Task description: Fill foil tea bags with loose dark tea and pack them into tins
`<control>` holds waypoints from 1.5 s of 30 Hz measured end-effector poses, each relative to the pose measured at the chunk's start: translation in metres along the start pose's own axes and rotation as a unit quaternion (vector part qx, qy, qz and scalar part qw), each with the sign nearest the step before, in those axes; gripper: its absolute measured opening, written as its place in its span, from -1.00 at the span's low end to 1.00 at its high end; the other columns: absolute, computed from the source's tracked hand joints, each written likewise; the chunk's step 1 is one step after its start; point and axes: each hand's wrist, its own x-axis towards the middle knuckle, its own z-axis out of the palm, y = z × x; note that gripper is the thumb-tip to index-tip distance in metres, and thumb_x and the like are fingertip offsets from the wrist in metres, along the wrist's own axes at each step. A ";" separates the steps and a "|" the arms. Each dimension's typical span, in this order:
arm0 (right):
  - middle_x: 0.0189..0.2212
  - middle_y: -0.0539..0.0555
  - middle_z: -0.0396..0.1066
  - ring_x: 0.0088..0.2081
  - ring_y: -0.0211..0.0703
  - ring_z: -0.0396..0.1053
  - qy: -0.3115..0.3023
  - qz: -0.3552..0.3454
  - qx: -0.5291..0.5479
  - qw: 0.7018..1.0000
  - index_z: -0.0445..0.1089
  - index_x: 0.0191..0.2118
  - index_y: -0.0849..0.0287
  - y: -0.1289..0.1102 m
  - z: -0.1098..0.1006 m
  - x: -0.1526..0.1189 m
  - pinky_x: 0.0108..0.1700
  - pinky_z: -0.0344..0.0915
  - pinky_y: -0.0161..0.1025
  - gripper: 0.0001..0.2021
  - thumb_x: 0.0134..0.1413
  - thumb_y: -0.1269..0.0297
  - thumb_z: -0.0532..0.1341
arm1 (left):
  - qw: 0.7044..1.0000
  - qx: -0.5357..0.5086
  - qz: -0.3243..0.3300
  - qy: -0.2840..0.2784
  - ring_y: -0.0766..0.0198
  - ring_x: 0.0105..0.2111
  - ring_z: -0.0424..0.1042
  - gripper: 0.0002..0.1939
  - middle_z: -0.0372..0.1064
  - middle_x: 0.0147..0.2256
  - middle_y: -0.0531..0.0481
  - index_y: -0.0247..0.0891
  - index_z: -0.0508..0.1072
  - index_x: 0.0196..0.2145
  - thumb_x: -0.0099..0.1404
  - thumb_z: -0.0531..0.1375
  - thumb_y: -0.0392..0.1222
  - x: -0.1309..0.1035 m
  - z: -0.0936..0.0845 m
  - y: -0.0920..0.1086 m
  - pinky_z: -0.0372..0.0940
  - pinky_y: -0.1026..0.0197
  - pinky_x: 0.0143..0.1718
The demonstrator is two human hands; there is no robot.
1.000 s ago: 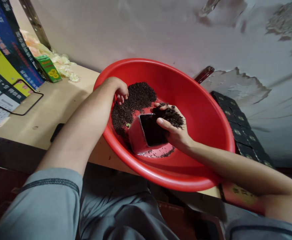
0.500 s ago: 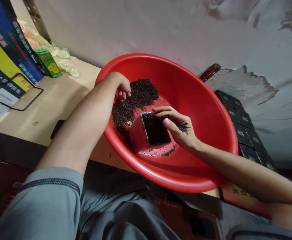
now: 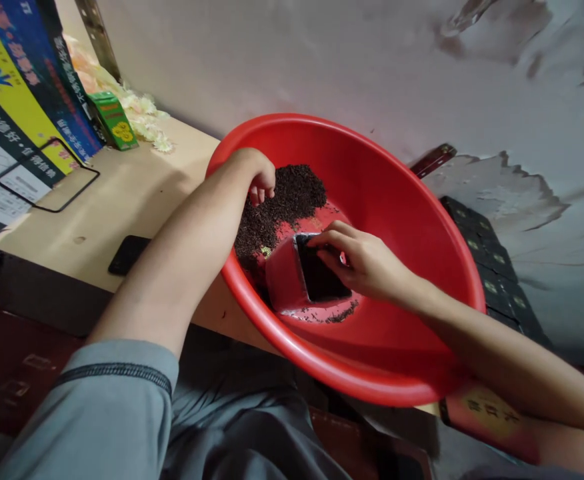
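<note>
Head view: my right hand [image 3: 365, 259] has turned palm-down, fingers at the box [image 3: 285, 277]; apart, my left hand [image 3: 262, 185] hovers by dark flakes [image 3: 299, 192]. I can't tell either grip.

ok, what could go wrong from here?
The box is tilted, its mouth by the right hand; a knock could spill whatever's inside. The tub's near rim seems to overhang the table, so forearm pressure might tip it. The black slab by the left forearm could get brushed off.

The person wore a loose grey-blue fabric sleeve [image 3: 117, 393] with dark ribbed stitching near its hem, plus dark grey, creased cloth trousers [image 3: 252, 433].
</note>
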 end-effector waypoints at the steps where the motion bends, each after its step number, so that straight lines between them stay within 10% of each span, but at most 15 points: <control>1: -0.10 0.19 0.58 -0.27 -0.13 0.52 0.006 0.009 -0.006 1.000 0.58 0.07 0.10 0.000 -0.004 0.001 -0.23 0.41 -0.21 -0.72 0.44 0.31 0.14 | 0.999 -0.011 -0.031 -0.029 -0.08 -0.12 0.61 -0.62 0.65 -0.31 -0.17 -0.20 0.70 0.13 0.37 0.38 -0.19 -0.004 0.001 0.003 0.45 -0.02 -0.03; 7: 0.01 0.25 0.55 -0.09 0.06 0.58 0.051 0.102 -0.002 0.993 0.52 0.20 0.06 0.067 -0.001 0.022 -0.05 0.55 0.02 -0.61 0.47 -0.01 0.18 | 0.998 -0.017 -0.052 -0.040 0.01 -0.17 0.63 -0.59 0.65 -0.29 -0.14 -0.23 0.66 0.20 0.46 0.26 -0.28 -0.015 0.001 0.012 0.45 0.08 -0.07; 10: 0.31 0.44 0.33 0.27 0.31 0.44 0.064 0.117 0.021 0.991 0.24 0.49 0.19 0.125 0.044 0.029 0.31 0.42 0.30 -0.13 0.27 -0.26 0.32 | 0.997 -0.039 -0.062 -0.019 0.05 -0.16 0.65 -0.57 0.68 -0.21 -0.14 -0.21 0.63 0.25 0.49 0.23 -0.31 -0.014 0.000 0.011 0.45 0.13 -0.08; 13: 0.60 0.44 -0.16 0.60 0.49 -0.10 -0.015 0.107 0.016 0.994 -0.09 0.65 0.06 0.156 0.109 0.036 0.51 0.07 0.47 0.11 0.19 -0.34 0.35 | 0.997 -0.049 -0.050 0.009 0.05 -0.17 0.67 -0.53 0.69 -0.14 -0.16 -0.21 0.60 0.29 0.47 0.25 -0.33 -0.011 -0.002 0.012 0.47 0.11 -0.08; 20: 0.65 0.37 -0.62 0.61 0.72 -0.55 -0.070 0.017 -0.045 0.996 -0.10 0.67 -0.01 0.106 0.206 0.109 0.43 -0.28 0.76 0.27 0.02 -0.51 0.38 | 0.993 -0.003 -0.021 0.118 0.13 -0.16 0.68 -0.48 0.70 -0.13 -0.13 -0.18 0.53 0.37 0.50 0.25 -0.33 -0.009 -0.009 0.014 0.50 0.26 -0.21; 25: 0.63 0.36 -0.22 0.58 0.64 -0.29 -0.022 0.016 -0.050 0.998 0.31 0.50 0.00 0.087 0.208 0.150 0.42 -0.09 0.64 -0.10 0.15 -0.30 0.41 | 0.991 0.007 -0.020 0.130 0.20 -0.16 0.66 -0.48 0.69 -0.13 -0.11 -0.15 0.52 0.38 0.51 0.27 -0.29 -0.008 -0.010 0.014 0.50 0.29 -0.12; 34: 0.44 0.34 0.21 0.33 0.34 0.13 0.015 -0.041 -0.021 0.999 0.45 0.38 0.12 0.112 0.207 0.168 0.31 0.25 0.23 -0.35 0.17 0.21 0.39 | 0.993 0.004 -0.025 0.116 0.12 -0.11 0.65 -0.49 0.68 -0.08 -0.10 -0.12 0.52 0.38 0.53 0.30 -0.22 -0.004 -0.010 0.011 0.47 0.20 -0.06; 45: 0.09 0.24 0.54 0.13 0.16 0.46 0.165 0.065 0.196 0.965 0.49 0.06 0.13 0.129 0.123 0.166 0.29 0.36 0.09 -0.52 -0.03 0.17 0.31 | 0.993 -0.009 -0.030 0.111 0.06 -0.17 0.67 -0.47 0.69 -0.10 -0.14 -0.15 0.56 0.35 0.47 0.28 -0.28 -0.004 -0.010 0.011 0.52 0.14 -0.14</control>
